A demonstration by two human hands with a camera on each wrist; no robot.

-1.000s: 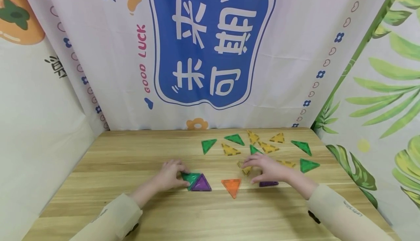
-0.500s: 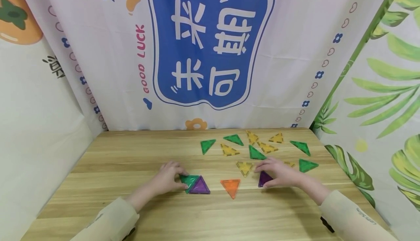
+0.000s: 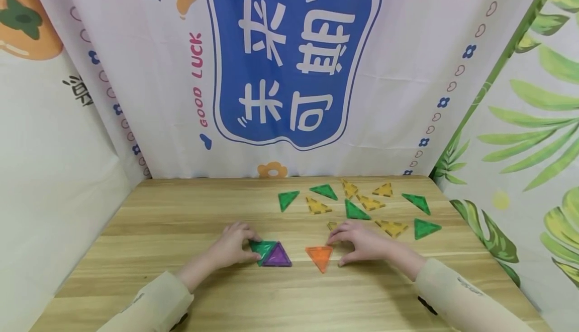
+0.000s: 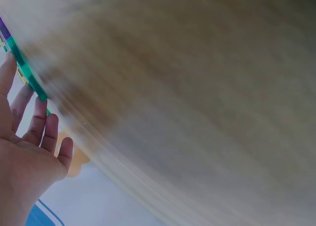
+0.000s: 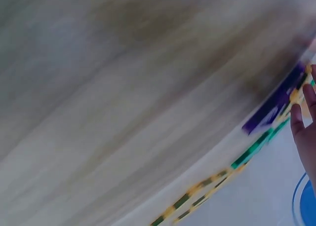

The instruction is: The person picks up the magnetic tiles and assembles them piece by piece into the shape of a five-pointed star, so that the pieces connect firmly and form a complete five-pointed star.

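Observation:
My left hand (image 3: 236,243) holds a green triangular magnetic tile (image 3: 262,248), its thumb and fingers at the edges. A purple triangular tile (image 3: 278,255) lies against that tile's right side. In the left wrist view the fingertips meet the green tile's rim. My right hand (image 3: 362,241) hovers low beside an orange triangular tile (image 3: 319,256), index fingertip right at its upper right corner, thumb apart from it. A second purple tile (image 5: 276,100) shows near the right fingers in the right wrist view; the hand hides it in the head view.
Farther back on the wooden table (image 3: 181,206) lie several green tiles (image 3: 425,228) and several yellow tiles (image 3: 391,227). One yellow tile (image 3: 333,225) is partly covered by the right fingers. A printed curtain (image 3: 172,96) hangs behind the table.
The right hand first shifted right toward the second purple tile, then came left to the orange tile's corner. My left hand and the orange tile have stayed in place.

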